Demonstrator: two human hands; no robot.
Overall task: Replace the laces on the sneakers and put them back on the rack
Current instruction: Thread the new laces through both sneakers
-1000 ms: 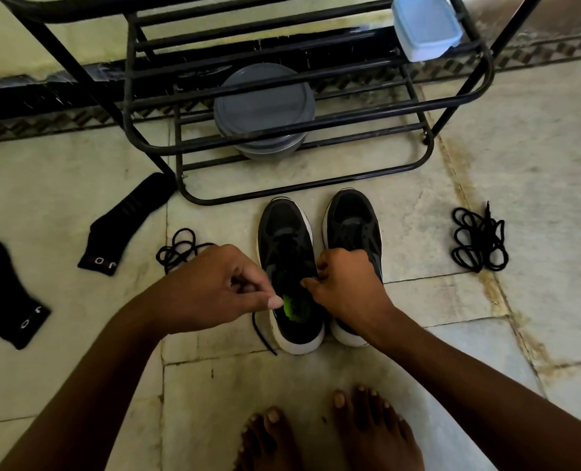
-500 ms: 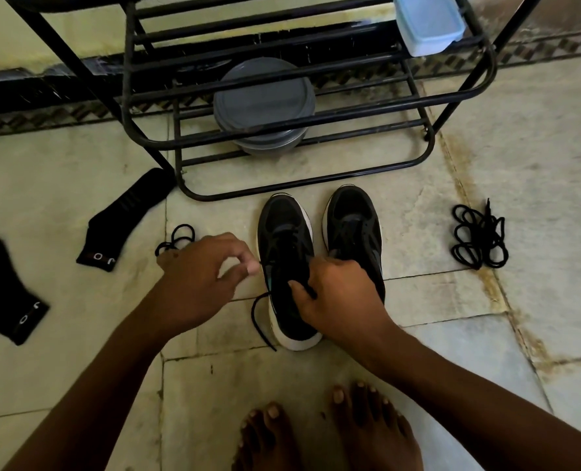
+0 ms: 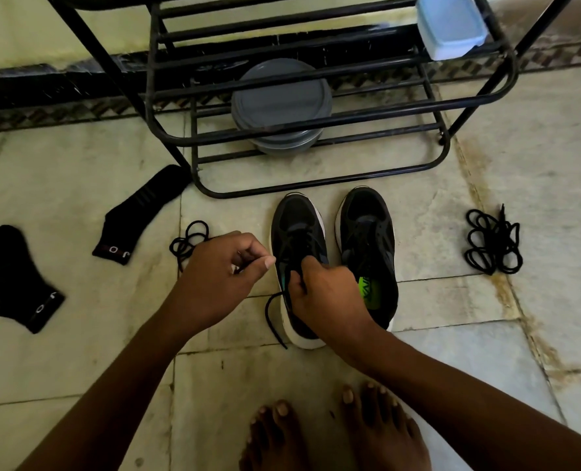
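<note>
Right hand [image 3: 326,294] has a tight grip on the lace [image 3: 267,316] of the sneaker [image 3: 296,229], which stands at six o'clock of the rack [image 3: 316,186]. Left hand [image 3: 221,277] shows a narrow grip, seemingly pinching a strand. Danger: one hard tug could pull the loose end back through an eyelet.

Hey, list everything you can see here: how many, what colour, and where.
sneakers: 2, black with white soles, side by side on the floor before the rack; second
lace: 1, black, in left sneaker, end trailing on floor
lace bundles: 2, black, one right of sneakers, one left
socks: 2, black, floor at left; second
rack: 1, black metal, top
round container: 1, grey, low in rack
box: 1, light blue, upper shelf
feet: 2, bare, bottom edge
left hand: pinches lace
right hand: grips lace
</note>
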